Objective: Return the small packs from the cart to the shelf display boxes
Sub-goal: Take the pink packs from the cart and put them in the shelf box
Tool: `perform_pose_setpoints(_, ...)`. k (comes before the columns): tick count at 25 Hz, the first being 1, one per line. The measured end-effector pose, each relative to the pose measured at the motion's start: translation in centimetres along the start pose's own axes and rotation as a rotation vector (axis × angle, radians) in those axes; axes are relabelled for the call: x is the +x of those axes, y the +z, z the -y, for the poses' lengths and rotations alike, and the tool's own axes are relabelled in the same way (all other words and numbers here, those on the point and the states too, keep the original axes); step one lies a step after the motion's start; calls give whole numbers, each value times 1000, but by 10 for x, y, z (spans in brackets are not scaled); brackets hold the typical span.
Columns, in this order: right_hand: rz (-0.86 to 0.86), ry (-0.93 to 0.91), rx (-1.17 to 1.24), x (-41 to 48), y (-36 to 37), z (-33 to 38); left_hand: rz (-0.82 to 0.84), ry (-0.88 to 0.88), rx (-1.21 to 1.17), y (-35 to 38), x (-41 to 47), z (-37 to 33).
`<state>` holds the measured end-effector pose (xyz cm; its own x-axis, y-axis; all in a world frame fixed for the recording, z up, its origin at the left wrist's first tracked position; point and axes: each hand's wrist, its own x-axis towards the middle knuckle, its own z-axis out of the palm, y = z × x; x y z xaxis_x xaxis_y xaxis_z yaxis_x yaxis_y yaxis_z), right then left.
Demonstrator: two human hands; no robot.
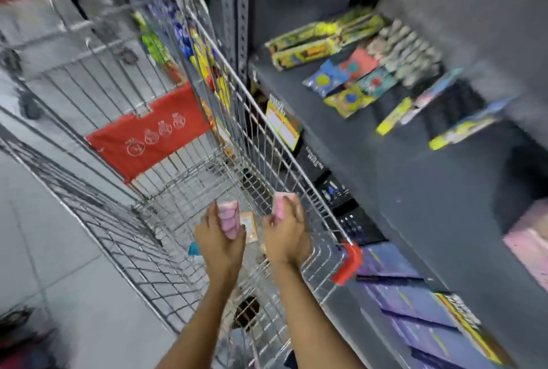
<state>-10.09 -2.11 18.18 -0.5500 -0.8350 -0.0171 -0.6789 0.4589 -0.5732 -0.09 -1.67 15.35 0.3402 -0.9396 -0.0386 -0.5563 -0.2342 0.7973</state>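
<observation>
**While both hands are loaded, head for the pink box**

While the cart (189, 173) is nearly cleared out, both hands hover over its basket, each with a bunch of pink packs. The left hand (221, 239) has its grip wrapped around a stack of pink packs (228, 217), and the right hand (286, 234) is clamped on another pink bunch (283, 205). Everything's motion-blurred, so I can't read labels or count packs.

My take on doing this bit well: swing right toward the shelf (385, 167) rather than reaching over the wire side blind. A pink box (527, 238) sits at the right edge of the shelf, and by colour that looks like the likely home, though I can't confirm it's a match. I'd lift clear of the cart rim first so nothing snags on the wire, then drop one handful in at a time, packs lined up the same way, not crammed.

Also, don't walk off yet. One orange pack (248, 226) lies on the cart floor between the hands, plus something blue (194, 248) by the left wrist.
</observation>
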Motion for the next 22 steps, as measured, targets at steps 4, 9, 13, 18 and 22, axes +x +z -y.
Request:
perform_pose_setpoints(4,-137,-220,87,12,-70,23,3,95,-195,-38,9,-66)
perform_pose_setpoints(9,-306,-329,147,18,-150,18,125,242,-207,-36,7,-137)
perform_pose_setpoints(13,-398,-232,123,42,-207,-10,276,422,-200,-6,-17,-217)
perform_pose_setpoints(18,-494,-72,33,62,-279,-62,453,612,-152,37,-53,-306)
perform_pose_setpoints(22,-606,166,-49,66,-323,-116,602,720,-184,78,-84,-348)
